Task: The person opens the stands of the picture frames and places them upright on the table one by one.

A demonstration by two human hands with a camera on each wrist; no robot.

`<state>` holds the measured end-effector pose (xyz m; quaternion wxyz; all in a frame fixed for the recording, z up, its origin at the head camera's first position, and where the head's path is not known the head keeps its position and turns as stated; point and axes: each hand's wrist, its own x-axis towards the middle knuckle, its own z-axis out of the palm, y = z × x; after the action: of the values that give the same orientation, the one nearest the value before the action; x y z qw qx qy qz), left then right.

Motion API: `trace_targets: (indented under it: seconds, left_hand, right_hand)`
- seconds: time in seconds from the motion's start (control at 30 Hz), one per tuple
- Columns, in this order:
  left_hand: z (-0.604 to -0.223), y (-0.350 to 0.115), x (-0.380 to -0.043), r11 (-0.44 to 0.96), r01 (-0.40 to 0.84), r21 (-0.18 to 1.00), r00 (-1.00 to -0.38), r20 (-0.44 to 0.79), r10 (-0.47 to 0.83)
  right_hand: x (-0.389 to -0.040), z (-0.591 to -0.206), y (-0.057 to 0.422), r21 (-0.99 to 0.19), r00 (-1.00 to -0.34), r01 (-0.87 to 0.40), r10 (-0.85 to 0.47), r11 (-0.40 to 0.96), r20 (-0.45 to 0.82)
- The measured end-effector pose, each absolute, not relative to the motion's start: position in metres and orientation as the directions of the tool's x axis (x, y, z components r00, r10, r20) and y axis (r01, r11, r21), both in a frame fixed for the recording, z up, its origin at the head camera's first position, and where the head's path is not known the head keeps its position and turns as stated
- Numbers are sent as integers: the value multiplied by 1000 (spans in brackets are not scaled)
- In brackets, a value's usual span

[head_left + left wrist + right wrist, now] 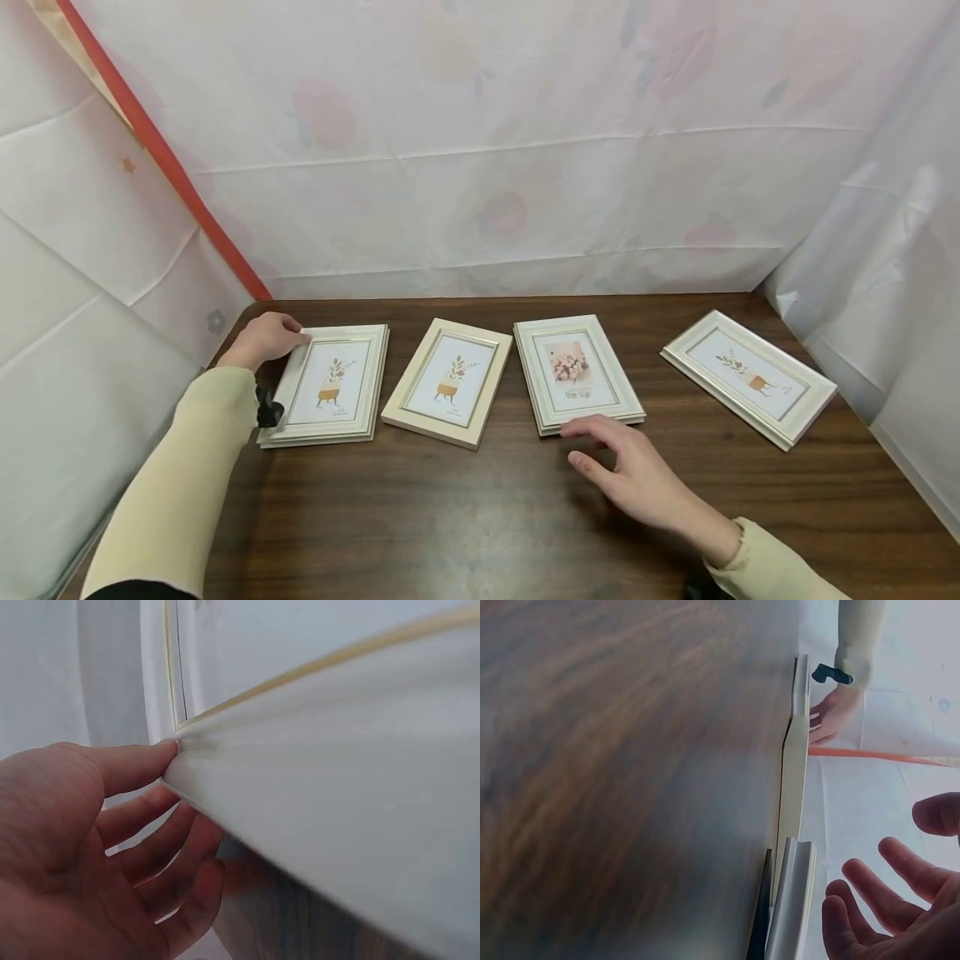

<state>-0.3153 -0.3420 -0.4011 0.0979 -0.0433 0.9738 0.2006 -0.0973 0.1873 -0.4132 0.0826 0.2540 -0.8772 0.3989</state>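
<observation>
At the left end of the table, my left hand [264,340] pinches the upper left corner of a white picture frame [330,387] with a potted-plant print. In the left wrist view the thumb lies on top of the frame's edge [322,780] and the fingers are below it. My right hand [641,475], fingers loosely bent and holding nothing, hovers by the lower edge of a white picture frame [577,379] with a flower print. Between these two lies a cream picture frame [448,383], tilted clockwise. The right wrist view shows the right hand's fingers [907,877] spread apart.
Another white picture frame [750,379] lies turned at the right on the dark wooden table [465,517]. Patterned white cloth [480,192] hangs behind the table and at both sides. A red strip [172,167] runs down the back left corner.
</observation>
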Motion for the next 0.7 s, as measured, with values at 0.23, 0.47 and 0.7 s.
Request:
trace_targets:
  seconds: [0.23,0.47,0.7]
  left_hand:
    - [-401,-340,-313,879,-160,450,-978,-190,-81]
    - [-398,-337,-309,851,-171,497,-981,-170,-97]
    - [-404,-343,-306,771,-194,606,-978,-179,-106]
  right_hand:
    - [-106,-415,196,-678,-874,-482,-358,555,329]
    - [-116,-414,213,-727,-915,-401,-273,557,296]
    - [-125,-414,234,-727,-940,-341,-203,597,274]
